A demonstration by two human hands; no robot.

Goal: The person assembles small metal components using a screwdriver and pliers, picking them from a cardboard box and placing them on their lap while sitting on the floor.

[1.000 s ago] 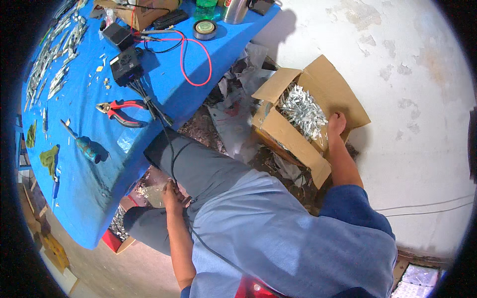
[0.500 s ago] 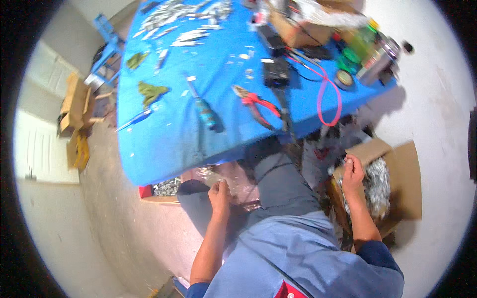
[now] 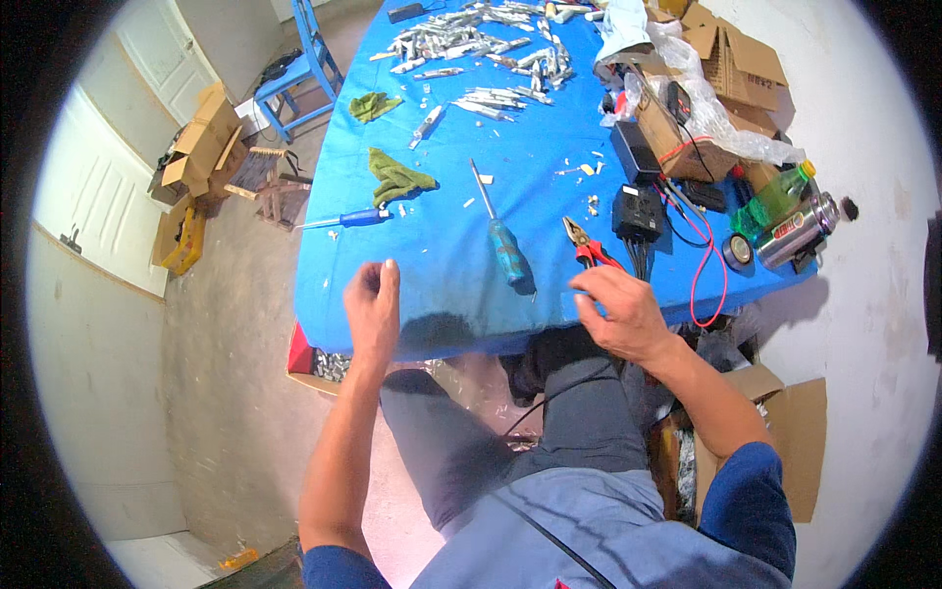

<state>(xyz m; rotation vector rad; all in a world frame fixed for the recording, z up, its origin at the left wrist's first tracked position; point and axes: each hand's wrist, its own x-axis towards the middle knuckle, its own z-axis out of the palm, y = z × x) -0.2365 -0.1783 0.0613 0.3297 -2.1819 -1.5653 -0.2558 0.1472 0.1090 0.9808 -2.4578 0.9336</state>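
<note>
My left hand (image 3: 373, 309) is raised over the near left edge of the blue-covered table (image 3: 442, 294). Its fingers curl in and the thumb points up; I see nothing in it. My right hand (image 3: 625, 312) hovers at the front edge, fingers bent and thumb apart, holding nothing visible. Just beyond it lie red-handled pliers (image 3: 587, 245), their grips partly hidden by that hand. A teal-handled screwdriver (image 3: 507, 250) lies between my hands. Past my left hand are a blue-handled screwdriver (image 3: 358, 217) and a crumpled green cloth (image 3: 395, 178).
Many slim whitish pieces (image 3: 461, 39) cover the far table. At right stand black boxes with cables (image 3: 638, 213), a green bottle (image 3: 780, 201) and a steel flask (image 3: 800, 234). Below are an open carton (image 3: 800, 442) and a red-sided box (image 3: 302, 353). A blue chair (image 3: 312, 69) stands far left.
Both hands have risen from beside my legs to the table's front edge, the right one moving in toward the pliers. The view has shifted, showing more of the far table.
</note>
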